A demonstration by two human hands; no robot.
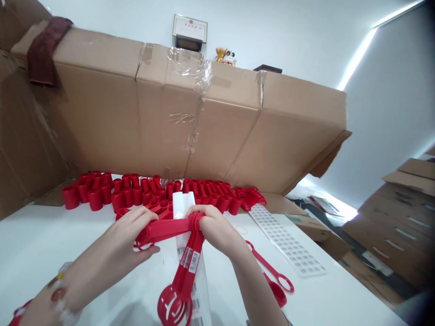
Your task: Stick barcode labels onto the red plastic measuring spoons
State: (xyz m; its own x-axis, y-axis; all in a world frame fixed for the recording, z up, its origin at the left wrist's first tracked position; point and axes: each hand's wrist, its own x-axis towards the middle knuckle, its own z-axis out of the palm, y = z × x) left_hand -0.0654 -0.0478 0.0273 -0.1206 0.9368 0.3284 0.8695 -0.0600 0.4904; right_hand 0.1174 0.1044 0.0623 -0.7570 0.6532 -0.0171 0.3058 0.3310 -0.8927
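Between both hands (217,230), gripped at either end, red spoons (166,230) stretch; more jut nearer.

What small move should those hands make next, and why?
Perhaps the left hand should swing its red handles down toward the barcode-labelled red utensils: the right hand grips where the two bunches meet, yet they splay apart at an angle.

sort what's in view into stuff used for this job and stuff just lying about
Likely the job:
red utensils, held
red scoops lined up behind
barcode strip underneath
label sheet at right

Apparently just around:
maroon cloth
figurine
wall frame
boxes far right
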